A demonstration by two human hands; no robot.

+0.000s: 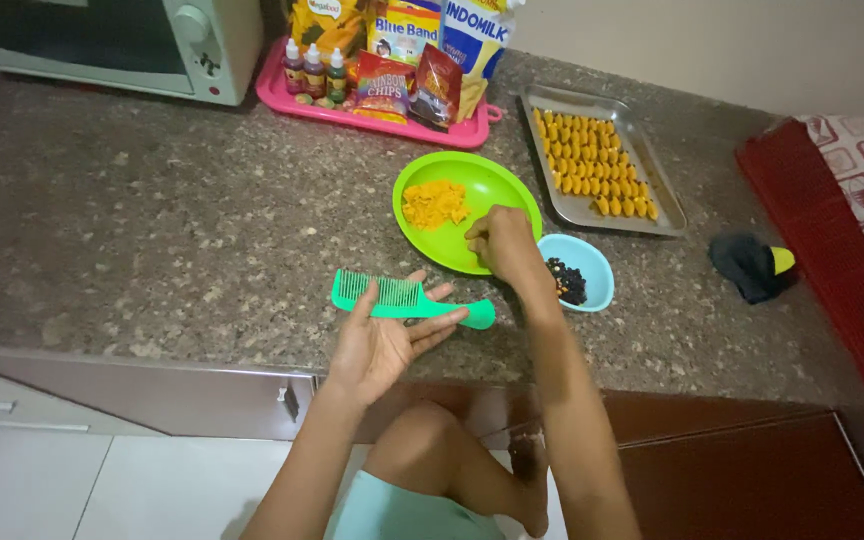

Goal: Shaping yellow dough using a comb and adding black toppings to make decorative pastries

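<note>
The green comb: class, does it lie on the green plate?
No. The green comb lies on the countertop, in front of the green plate, under the left hand.

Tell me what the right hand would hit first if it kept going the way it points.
The right hand points up-left over the green plate; it would probably meet the yellow dough pile first, though its height is unclear.

Left hand lies palm up, open, fingertips against the teal plastic wide-tooth comb on the speckled stone counter. Right hand, fingers pinched, is over the round lime-green plastic plate holding orange dough, beside the small light-blue bowl.
</note>
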